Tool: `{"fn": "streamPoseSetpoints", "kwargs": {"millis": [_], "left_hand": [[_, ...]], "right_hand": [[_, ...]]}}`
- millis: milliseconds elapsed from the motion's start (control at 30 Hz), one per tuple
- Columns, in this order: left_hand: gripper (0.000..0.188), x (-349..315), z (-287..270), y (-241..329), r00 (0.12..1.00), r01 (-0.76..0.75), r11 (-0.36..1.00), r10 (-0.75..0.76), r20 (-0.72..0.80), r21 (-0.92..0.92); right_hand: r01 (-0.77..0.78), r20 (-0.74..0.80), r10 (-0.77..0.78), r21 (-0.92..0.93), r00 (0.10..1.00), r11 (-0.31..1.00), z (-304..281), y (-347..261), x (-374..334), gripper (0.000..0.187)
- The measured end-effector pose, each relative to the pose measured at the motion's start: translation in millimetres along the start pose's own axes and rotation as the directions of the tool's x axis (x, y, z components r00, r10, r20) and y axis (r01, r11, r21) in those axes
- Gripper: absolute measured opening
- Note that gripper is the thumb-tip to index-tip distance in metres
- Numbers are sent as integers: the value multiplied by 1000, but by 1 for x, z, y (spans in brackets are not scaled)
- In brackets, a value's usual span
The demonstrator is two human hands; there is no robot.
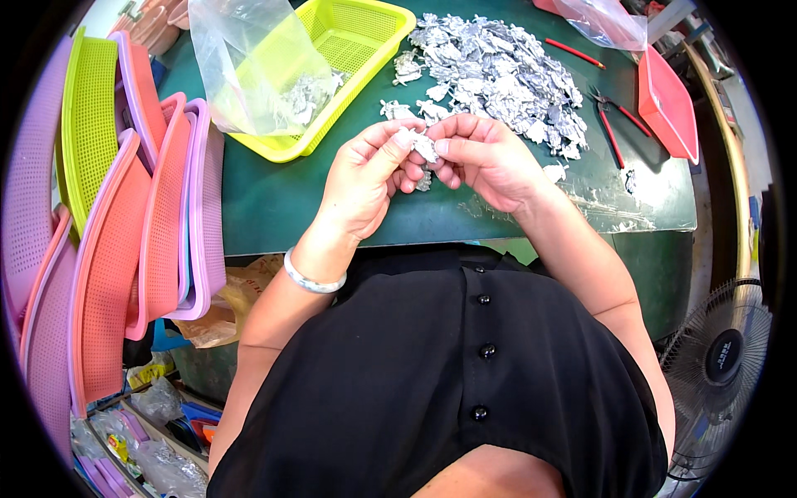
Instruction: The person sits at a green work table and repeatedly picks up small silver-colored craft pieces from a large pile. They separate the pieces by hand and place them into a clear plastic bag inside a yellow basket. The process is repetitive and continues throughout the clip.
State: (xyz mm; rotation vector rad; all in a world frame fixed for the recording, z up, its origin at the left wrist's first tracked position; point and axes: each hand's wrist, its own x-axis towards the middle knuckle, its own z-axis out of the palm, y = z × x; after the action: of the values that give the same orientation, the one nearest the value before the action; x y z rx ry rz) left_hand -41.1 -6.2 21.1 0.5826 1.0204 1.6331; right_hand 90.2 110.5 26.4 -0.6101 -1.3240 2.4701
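Above the table's near half, my left hand [363, 176] and my right hand [488, 159] meet, fingertips closed on a small silver-grey metal casting [424, 148]. Its exact shape is too small to make out. Another grey piece [424, 180] shows just below the fingers. Beyond my hands spreads a large heap of similar castings [502, 79]. To its left, a yellow-green mesh basket [365, 116] holds a clear plastic bag [249, 62] with some castings [307, 98] in it.
Red-handled pliers [613, 124] and a red pencil-like rod [575, 53] lie right of the heap on the green table [282, 216]. A pink tray [667, 104] stands at the right edge. Stacked coloured baskets [108, 274] crowd the left; a fan [722, 357] stands lower right.
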Motion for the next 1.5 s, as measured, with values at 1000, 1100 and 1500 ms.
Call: {"fn": "streamPoseSetpoints", "kwargs": {"millis": [1000,1100,1500], "left_hand": [[25,-5,-3,-6,999,25,999,-24,-26,41],[26,-4,-4,-8,1000,17,999,-16,-27,44],[28,-7,-5,-11,995,-97,993,99,-29,69]], "right_hand": [[34,75,-23,-156,997,987,8,9,-8,25],[36,70,-23,-179,997,983,8,10,-9,27],[188,7,-195,-300,981,935,12,15,-12,29]]}}
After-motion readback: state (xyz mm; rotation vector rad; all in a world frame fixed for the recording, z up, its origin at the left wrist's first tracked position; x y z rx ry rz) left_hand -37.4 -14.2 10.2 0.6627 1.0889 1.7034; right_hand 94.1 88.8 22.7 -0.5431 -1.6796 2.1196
